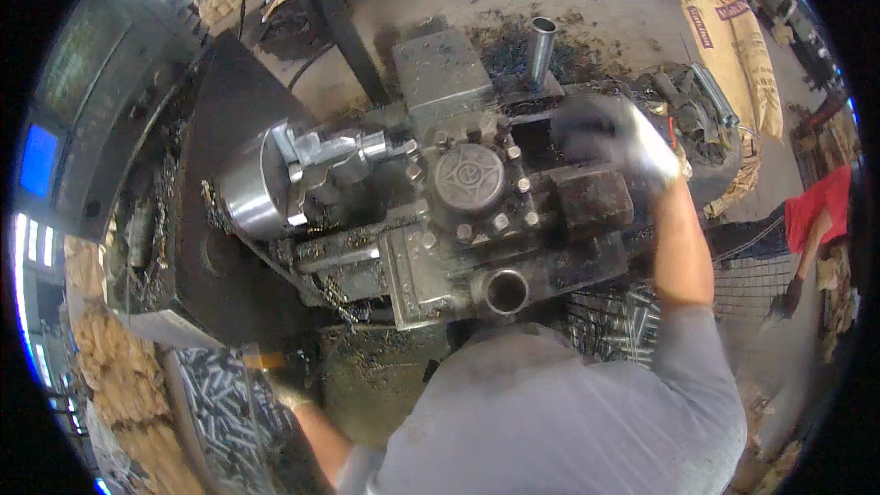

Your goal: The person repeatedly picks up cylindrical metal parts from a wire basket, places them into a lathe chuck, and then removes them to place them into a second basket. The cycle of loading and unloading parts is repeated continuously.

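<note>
My right hand (594,131), in a dark glove with a pale cuff, is over the right side of the lathe, beyond a dark block on the carriage. Motion smears its fingers, so its grip is unclear. Down at the lower left, my left hand (290,383) is near a bin (176,374) of short metal pieces; its fingers are lost in shadow. The lathe's round chuck (252,191) has bright jaws, with a shiny metal part (371,144) beside them. Between chuck and right hand stands the bolted tool post (469,178) with a star-marked round cap.
An upright steel tube (542,48) stands behind the carriage, and an open round socket (505,291) is in front. Dark chips coat the machine. A wire basket (587,312) with metal rods sits nearer. A paper sack (733,55) and a person in a red sleeve (819,206) are at right.
</note>
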Demonstrator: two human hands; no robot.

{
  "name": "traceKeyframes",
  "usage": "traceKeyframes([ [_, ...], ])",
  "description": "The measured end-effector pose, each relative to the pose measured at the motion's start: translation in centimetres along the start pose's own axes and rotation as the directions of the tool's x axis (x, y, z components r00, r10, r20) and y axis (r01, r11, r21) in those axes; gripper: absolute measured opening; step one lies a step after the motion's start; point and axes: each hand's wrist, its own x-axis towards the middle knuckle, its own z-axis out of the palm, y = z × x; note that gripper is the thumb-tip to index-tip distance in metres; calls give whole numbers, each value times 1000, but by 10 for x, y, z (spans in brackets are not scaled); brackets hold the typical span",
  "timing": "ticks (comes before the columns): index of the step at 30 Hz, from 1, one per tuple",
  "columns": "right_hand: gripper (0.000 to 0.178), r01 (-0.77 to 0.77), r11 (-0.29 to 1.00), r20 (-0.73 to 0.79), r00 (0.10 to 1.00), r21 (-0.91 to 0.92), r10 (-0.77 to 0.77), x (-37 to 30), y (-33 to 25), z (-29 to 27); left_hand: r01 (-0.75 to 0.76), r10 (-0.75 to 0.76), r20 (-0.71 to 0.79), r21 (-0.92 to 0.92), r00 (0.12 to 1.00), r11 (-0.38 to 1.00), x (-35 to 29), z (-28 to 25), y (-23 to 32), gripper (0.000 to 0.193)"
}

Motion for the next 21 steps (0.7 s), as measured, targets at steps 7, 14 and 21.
traceKeyframes([
  [7,66,97,506,293,900,-857,323,152,119,80,-830,821,208,-68,531,554,-180,86,175,76],
  [14,39,-326,758,-480,877,-565,19,290,77,24,-952,994,57,285,-96,-109,-140,127,368,95],
  [21,44,38,933,482,864,-357,149,253,76,93,-962,950,298,217,-98,-167,-120,117,403,82],
])
